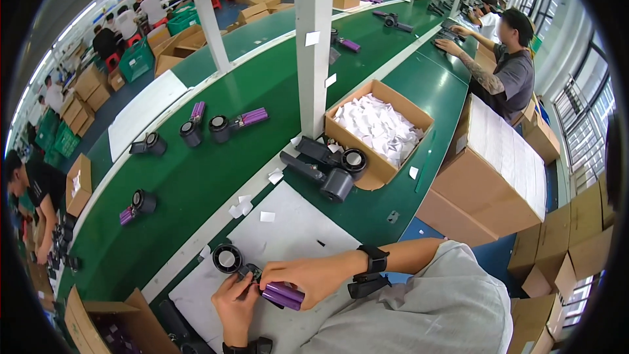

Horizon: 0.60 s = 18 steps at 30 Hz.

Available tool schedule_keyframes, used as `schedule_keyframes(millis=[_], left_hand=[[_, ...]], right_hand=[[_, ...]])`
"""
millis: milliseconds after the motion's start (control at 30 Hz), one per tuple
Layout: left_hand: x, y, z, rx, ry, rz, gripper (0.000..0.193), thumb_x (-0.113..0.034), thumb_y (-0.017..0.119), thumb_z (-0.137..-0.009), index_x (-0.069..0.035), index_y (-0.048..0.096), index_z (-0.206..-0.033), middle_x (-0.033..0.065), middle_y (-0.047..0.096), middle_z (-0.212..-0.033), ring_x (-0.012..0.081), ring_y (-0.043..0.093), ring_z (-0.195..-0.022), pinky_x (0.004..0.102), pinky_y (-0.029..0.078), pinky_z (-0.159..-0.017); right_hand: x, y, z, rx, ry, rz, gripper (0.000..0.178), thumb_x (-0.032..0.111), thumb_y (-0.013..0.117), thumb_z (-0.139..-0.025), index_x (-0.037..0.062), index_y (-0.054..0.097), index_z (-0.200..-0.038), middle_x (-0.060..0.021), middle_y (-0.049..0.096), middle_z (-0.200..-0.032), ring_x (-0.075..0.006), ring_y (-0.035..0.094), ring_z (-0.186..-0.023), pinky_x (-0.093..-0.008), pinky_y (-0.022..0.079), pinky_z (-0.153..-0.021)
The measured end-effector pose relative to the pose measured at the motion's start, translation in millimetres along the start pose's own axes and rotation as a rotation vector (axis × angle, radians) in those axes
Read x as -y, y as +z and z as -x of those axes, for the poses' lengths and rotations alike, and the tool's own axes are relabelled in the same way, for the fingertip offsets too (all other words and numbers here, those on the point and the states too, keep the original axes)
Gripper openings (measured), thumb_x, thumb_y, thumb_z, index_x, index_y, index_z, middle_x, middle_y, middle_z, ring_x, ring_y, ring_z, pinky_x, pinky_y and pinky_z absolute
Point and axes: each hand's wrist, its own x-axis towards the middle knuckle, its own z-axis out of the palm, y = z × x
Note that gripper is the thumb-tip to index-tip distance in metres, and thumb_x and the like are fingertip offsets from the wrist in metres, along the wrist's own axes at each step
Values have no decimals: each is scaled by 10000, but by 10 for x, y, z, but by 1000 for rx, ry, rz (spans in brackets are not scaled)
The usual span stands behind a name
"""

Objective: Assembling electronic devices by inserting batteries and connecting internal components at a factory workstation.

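Over the white work mat (268,204), a black part with a round, fan-like end (227,257) sits just beyond my fingers. A purple battery pack (283,295) joins or meets its narrow black neck; the exact joint is covered by my fingers. My right hand (308,276) comes from the right and grips the battery pack, fingertips at its far end. Closed in a pinch, my left hand (234,300) holds the black neck beside the pack. Black bands circle both wrists.
An open carton of white paper slips (380,128) stands ahead, with black motor housings (337,183) beside it. Similar units with purple packs (252,117) lie on the green conveyor (190,190). Another carton (124,308) is at lower left. A co-worker (514,59) sits at far right.
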Motion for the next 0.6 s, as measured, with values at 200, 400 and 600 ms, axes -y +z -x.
schedule_keyframes(millis=[200,400,600], left_hand=[[4,-42,-23,42,5,-14,277,3,709,-711,7,728,-988,208,692,-913,271,685,-736,292,512,-639],[-58,-80,-35,88,-23,32,272,20,686,-744,10,720,-1014,217,694,-940,278,690,-754,298,515,-650],[-80,-108,-41,109,1,30,272,29,686,-758,10,714,-1029,225,692,-957,290,692,-772,304,518,-661]], right_hand=[[-88,106,-48,-7,28,48,587,87,732,-620,20,474,-1144,-134,502,-1109,-346,520,-1004,-415,466,-832],[-218,243,-67,-84,-57,280,590,93,750,-638,21,479,-1157,-127,500,-1158,-325,513,-1050,-415,465,-880],[-177,288,-38,-64,-40,451,646,119,763,-694,17,456,-1253,-131,477,-1260,-316,510,-1090,-406,447,-939]])
